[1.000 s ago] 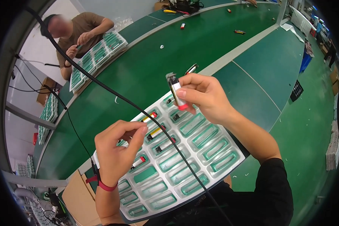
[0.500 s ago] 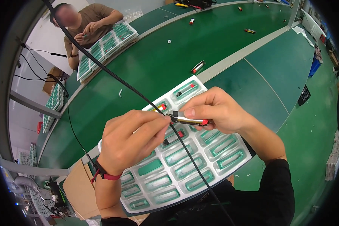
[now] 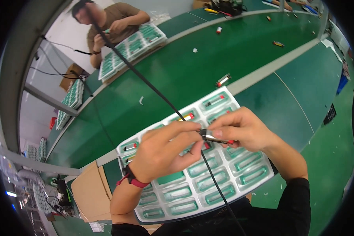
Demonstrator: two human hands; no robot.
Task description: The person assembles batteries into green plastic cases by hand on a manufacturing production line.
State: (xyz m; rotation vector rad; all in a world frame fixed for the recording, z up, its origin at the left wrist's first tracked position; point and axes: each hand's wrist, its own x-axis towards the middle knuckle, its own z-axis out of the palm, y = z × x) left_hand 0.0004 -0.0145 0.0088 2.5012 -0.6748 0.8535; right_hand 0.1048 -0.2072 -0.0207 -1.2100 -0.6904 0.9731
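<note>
Between my hands, above a white tray [image 3: 229, 173] with green-lined slots, is a small silver battery [image 3: 211, 136] with a black end and a red end. My right hand [image 3: 247, 131] pinches its body between thumb and fingers. At the black end, my left hand [image 3: 165, 147] is closed, its fingertips on that end; any finer part there is too small to make out. Several tray slots hold similar batteries, such as a red-tipped battery [image 3: 215, 101] at the far corner and a yellow one [image 3: 187, 117] beyond my left hand. My hands hide the tray's middle.
A black cable [image 3: 145, 80] runs diagonally across the view, passing close by my hands. Beyond the tray lies a green belt [image 3: 165, 84] with a loose battery [image 3: 223, 80] on it. Across it, a person [image 3: 118, 23] handles something over another tray [image 3: 133, 49]. Cardboard [image 3: 91, 192] lies at lower left.
The whole view has shifted, so the scene sits further right. The battery stays between my hands, and my left thumb and fingers have shifted around its black end.
</note>
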